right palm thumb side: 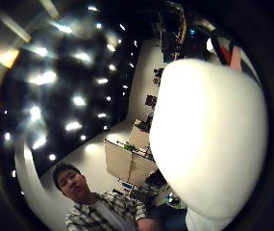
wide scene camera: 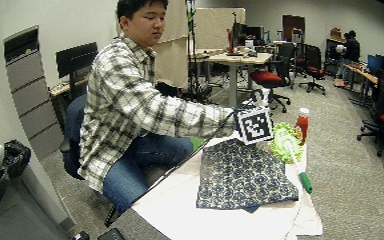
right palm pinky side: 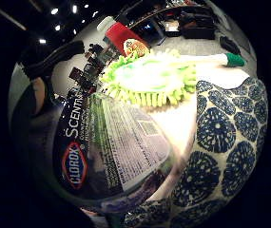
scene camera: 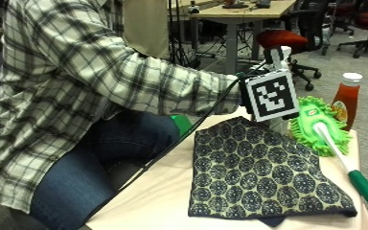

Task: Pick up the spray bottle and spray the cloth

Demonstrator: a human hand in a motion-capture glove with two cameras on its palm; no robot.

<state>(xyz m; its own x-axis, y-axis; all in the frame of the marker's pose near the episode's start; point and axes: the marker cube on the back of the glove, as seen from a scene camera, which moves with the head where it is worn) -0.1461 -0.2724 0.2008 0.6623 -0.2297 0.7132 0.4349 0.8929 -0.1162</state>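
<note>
An office room with desks and rolling chairs lies behind a pale tabletop (scene camera: 171, 196), where a person in a plaid shirt sits at the near edge. Take the patterned cloth (scene camera: 260, 170) as the landmark: it lies spread flat across the middle of the tabletop. At the cloth's far edge stands the spray bottle (right palm pinky side: 111, 147), its white head (scene camera: 282, 53) rising above the right hand (scene camera: 245, 96), which reaches in at that spot. The little-finger palm view is filled by the bottle's label, and the thumb-side view by a white rounded part, probably the bottle's head, so the palm is right against the bottle; whether the fingers are curled round it I cannot tell, since the outside views hide them. Beyond the cloth, just beside the bottle, lies a green duster (scene camera: 318, 127) whose handle (scene camera: 350, 175) runs along the cloth's side, and a ketchup bottle (scene camera: 345, 98) stands behind the duster. The step in hand looks like the pick-up: the bottle seems upright at the cloth's edge, not yet aimed. Next, I judge, it needs lifting, the nozzle turned toward the cloth, and a finger on the trigger, keeping clear of the duster.
</note>
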